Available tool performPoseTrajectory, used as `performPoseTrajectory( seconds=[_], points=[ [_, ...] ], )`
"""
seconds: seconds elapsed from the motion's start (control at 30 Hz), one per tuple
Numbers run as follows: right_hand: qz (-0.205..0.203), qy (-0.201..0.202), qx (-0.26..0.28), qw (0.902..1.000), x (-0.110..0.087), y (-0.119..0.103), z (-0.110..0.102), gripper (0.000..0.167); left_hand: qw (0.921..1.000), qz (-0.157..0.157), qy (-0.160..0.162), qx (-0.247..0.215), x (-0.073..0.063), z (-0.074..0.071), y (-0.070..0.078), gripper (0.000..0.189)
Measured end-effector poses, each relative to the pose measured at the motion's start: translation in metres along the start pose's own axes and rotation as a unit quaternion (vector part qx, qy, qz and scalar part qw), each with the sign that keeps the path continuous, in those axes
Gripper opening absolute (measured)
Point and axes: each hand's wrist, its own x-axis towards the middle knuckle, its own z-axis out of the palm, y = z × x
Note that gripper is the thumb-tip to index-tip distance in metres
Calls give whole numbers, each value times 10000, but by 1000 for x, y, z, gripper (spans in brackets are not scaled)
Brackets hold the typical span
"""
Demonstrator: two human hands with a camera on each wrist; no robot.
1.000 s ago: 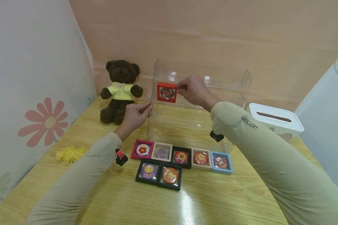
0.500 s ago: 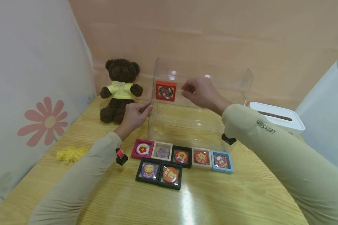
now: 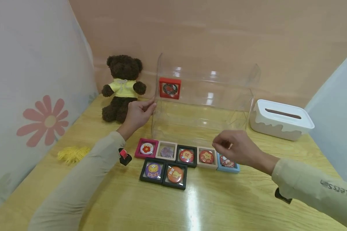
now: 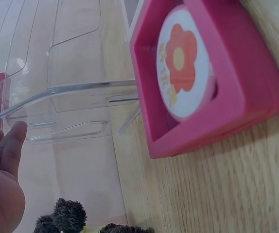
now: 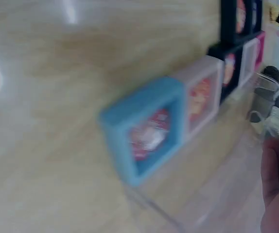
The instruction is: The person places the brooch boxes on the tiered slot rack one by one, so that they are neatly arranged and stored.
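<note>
A clear plastic tiered display stand (image 3: 205, 101) stands at the back of the table. My left hand (image 3: 137, 115) pinches its left side edge between thumb and fingers. On an upper tier, at the left end, a red square badge case (image 3: 170, 89) leans upright. My right hand (image 3: 240, 148), fingers loosely curled and holding nothing, is in the air over the right end of the row of cases. It partly covers a light-blue case (image 3: 229, 169). Beside that lie a pale pink case (image 3: 206, 157), a black case (image 3: 186, 156), a cream case (image 3: 166, 150) and a magenta case (image 3: 146, 148).
Two more black cases, one with a purple badge (image 3: 153, 170) and one with an orange badge (image 3: 175, 174), lie in front. A brown teddy bear (image 3: 123, 86) sits left of the stand. Yellow yarn (image 3: 73, 154) lies at left, a white tissue box (image 3: 283, 120) at right.
My right hand has let go of the red case, leaving it on the stand, and has moved down and right towards the row of cases. My left hand keeps its place on the stand's edge.
</note>
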Motion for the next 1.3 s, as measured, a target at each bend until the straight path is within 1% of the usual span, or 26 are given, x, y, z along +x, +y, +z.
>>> performPoseTrajectory(
  seconds=[0.1, 0.23, 0.27, 0.3, 0.4, 0.47, 0.5, 0.53, 0.57, 0.63, 0.7, 0.73, 0.8, 0.97, 1.17, 1.3],
  points=[
    [106, 97, 77, 9999, -26, 4, -2, 16, 10000, -35, 8, 17, 2, -1, 1, 27],
    [430, 270, -166, 9986, -50, 12, -4, 17, 10000, -91, -1, -13, 1, -4, 3, 27],
    [581, 305, -259, 9975, -56, 14, -3, 19, 9999, -109, -10, -60, -1, -4, 2, 27],
    [756, 327, -340, 9960, -62, 16, -3, 17, 9999, -119, -13, -103, -2, -4, 2, 27],
    [1322, 353, -439, 9896, -79, 21, 1, 12, 9997, -114, -29, -198, -6, -6, 15, 26],
    [1760, 320, -370, 9832, -87, 22, 5, 7, 9998, -87, -20, -200, -8, -7, 24, 25],
    [1997, 279, -298, 9790, -90, 23, 6, 8, 9998, -76, -14, -188, -9, -8, 29, 25],
    [2241, 208, -162, 9742, -93, 23, 7, 14, 9998, -66, -5, -168, -9, -9, 34, 25],
    [2486, 111, 35, 9685, -95, 24, 9, 22, 9998, -57, 11, -171, -10, -9, 35, 25],
    [2899, -135, 403, 9561, -98, 26, 10, 40, 9998, -92, 36, -174, -11, -8, 35, 25],
    [3171, -384, 721, 9449, -100, 30, 10, 56, 9997, -124, 46, -199, -12, -8, 35, 25],
    [3239, -495, 894, 9405, -101, 31, 10, 61, 9997, -138, 45, -208, -13, -7, 35, 25],
    [3259, -645, 1104, 9367, -104, 36, 10, 66, 9996, -137, 34, -231, -13, -6, 35, 25],
    [3253, -774, 1604, 9287, -109, 45, 10, 63, 9995, -61, 33, -312, -14, -6, 35, 25],
    [3185, -811, 1782, 9275, -110, 51, 14, 64, 9996, -79, 54, -253, -15, -9, 33, 25],
    [3220, -828, 1900, 9238, -110, 52, 15, 62, 9997, -139, 46, -220, -17, -10, 33, 25]
  ],
)
